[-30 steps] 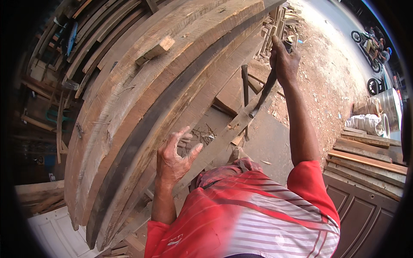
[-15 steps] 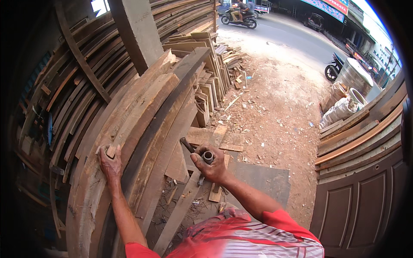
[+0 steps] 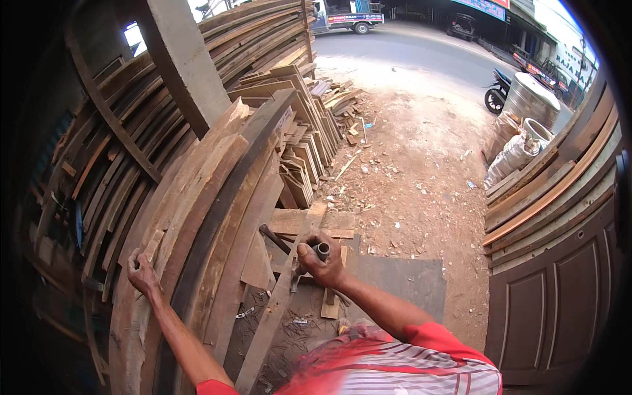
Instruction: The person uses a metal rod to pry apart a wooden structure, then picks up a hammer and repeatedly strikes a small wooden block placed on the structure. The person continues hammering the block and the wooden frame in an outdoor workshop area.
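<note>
At the left, my left hand (image 3: 143, 273) is curled on top of a thick rough timber beam (image 3: 197, 187). Its fingers close round the near end of a short wood strip (image 3: 153, 245) lying along the beam; the palm side is hidden. My right hand (image 3: 322, 262) is a fist round a tool with a hollow, round metal handle end (image 3: 322, 249). Below the fist shows a dark metal part (image 3: 294, 283), which looks like a hammer head, over a grey plank (image 3: 280, 309). A dark rod (image 3: 273, 238) slants beside it; whether it joins the tool I cannot tell.
More curved timbers lean on the left beside a concrete pillar (image 3: 178, 59). Cut boards (image 3: 306, 158) stand stacked ahead. A brown panelled door (image 3: 559, 296) and planks line the right side. White sacks (image 3: 513, 158) and a metal drum (image 3: 532, 99) stand by the road (image 3: 421, 46).
The view has shifted slightly. My left hand has turned and drawn a little back along the beam, showing more of the wood strip. My right fist has moved slightly right, away from the rod.
</note>
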`<act>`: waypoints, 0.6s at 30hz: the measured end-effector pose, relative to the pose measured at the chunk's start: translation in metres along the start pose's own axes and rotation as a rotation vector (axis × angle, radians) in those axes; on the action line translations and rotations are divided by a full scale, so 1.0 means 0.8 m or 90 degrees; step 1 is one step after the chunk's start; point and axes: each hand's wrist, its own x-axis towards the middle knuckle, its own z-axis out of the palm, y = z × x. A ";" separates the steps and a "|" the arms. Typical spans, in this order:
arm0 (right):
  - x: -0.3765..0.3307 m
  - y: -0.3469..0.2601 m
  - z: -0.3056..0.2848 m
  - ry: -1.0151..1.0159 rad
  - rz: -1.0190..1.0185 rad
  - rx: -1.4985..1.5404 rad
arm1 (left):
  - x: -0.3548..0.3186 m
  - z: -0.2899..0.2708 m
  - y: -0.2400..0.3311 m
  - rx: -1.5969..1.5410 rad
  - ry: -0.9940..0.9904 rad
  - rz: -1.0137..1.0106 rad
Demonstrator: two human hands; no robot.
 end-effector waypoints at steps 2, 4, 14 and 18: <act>-0.016 -0.005 -0.015 -0.001 -0.011 -0.010 | -0.049 -0.036 0.001 -0.242 0.045 -0.063; -0.029 -0.013 -0.016 -0.002 0.018 0.028 | -0.098 -0.077 -0.013 -0.508 0.083 -0.154; -0.055 0.031 0.027 0.018 0.010 0.060 | -0.535 -0.130 -0.030 -1.330 -0.207 -0.715; -0.048 0.021 0.022 -0.010 0.061 0.106 | -0.637 -0.143 -0.024 -1.436 -0.314 -0.873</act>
